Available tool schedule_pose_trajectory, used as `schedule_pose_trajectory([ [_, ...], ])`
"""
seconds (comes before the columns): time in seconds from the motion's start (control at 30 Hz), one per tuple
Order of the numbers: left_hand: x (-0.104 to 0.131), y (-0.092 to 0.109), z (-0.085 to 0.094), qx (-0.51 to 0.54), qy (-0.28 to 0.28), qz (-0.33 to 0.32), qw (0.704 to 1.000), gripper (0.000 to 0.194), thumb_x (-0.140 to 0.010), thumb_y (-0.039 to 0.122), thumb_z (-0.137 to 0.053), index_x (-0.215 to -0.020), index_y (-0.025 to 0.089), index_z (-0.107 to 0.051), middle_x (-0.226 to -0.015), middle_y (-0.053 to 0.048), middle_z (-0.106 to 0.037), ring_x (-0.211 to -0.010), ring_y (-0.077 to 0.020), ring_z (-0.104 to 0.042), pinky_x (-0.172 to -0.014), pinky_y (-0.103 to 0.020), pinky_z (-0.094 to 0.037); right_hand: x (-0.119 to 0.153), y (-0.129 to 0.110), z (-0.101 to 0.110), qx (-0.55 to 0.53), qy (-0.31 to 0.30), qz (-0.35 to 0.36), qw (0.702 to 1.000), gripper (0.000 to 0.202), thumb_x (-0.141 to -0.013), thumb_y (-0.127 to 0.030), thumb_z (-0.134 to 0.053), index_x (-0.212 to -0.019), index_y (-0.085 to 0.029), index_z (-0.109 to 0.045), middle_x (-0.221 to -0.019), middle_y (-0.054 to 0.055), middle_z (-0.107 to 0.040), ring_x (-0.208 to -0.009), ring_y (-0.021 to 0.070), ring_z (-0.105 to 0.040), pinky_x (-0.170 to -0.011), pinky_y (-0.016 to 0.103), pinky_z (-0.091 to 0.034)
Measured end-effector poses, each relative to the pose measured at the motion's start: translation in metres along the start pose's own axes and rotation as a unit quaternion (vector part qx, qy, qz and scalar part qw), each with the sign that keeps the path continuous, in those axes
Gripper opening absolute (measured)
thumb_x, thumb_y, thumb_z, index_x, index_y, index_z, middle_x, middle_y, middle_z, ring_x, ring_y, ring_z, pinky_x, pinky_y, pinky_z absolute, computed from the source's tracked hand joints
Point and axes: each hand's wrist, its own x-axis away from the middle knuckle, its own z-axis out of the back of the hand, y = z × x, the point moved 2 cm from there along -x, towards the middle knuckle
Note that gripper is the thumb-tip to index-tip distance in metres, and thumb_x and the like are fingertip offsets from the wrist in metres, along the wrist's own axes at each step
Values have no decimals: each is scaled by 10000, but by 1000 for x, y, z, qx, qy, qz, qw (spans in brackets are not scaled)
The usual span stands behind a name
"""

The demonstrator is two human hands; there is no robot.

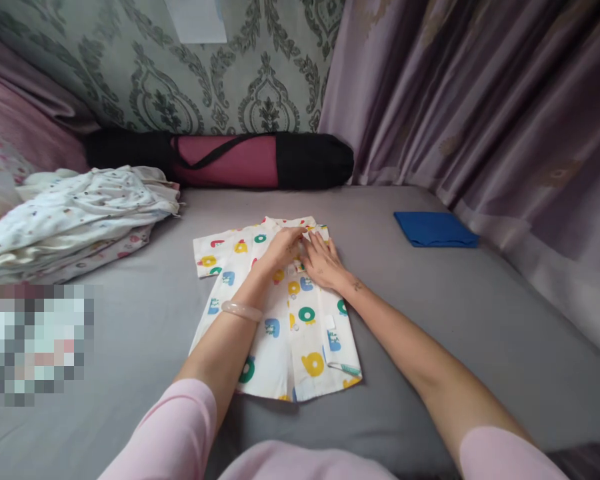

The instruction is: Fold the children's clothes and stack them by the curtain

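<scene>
A child's short-sleeved shirt [275, 327], white with colourful letter-like prints, lies on the grey sheet with its collar away from me. Its left sleeve is spread out, while the right side is folded inward over the front. My left hand [285, 247] is on the upper front below the collar, fingers bent and closed on the cloth; their tips are partly hidden. Right beside it, my right hand [323, 261] lies flat on the folded right part, with fingers stretched out. A pale bangle [242, 311] circles my left forearm.
A pile of folded clothes [90, 213] lies at the left, with a blurred-out patch [40, 347] in front. A black and maroon bag [225, 160] lies along the wall. The folded blue cloth [435, 229] is at the right, near the purple curtain [460, 100].
</scene>
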Motion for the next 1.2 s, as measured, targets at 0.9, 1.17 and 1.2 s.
schedule_pose_trajectory([
  [0.9,14,16,-13,-156,-80,-27,984,454,-914,519,-463,-1256,244,-579,-1234,-141,-505,-1099,-318,-455,-937,-461,-378,194,-77,55,-104,-93,95,986,436,-1000,-325,-345,-1384,-192,-503,-1450,81,-480,-1359,205,-409,-1125,379,-366],
  [1.17,14,21,-5,-120,-43,-43,991,365,-959,409,-409,-1131,191,-646,-1149,-129,-607,-1066,-264,-538,-948,-419,-399,147,-36,10,-19,-18,29,999,604,-995,-399,-292,-1489,-50,-298,-1555,173,-251,-1449,262,-200,-1175,482,-244],
  [1.2,12,23,-2,-105,-23,-54,993,367,-966,395,-396,-1109,175,-653,-1116,-129,-626,-1046,-250,-556,-945,-406,-403,148,-37,8,-20,-26,28,999,599,-998,-402,-277,-1492,-65,-299,-1554,167,-257,-1449,258,-204,-1174,484,-245],
])
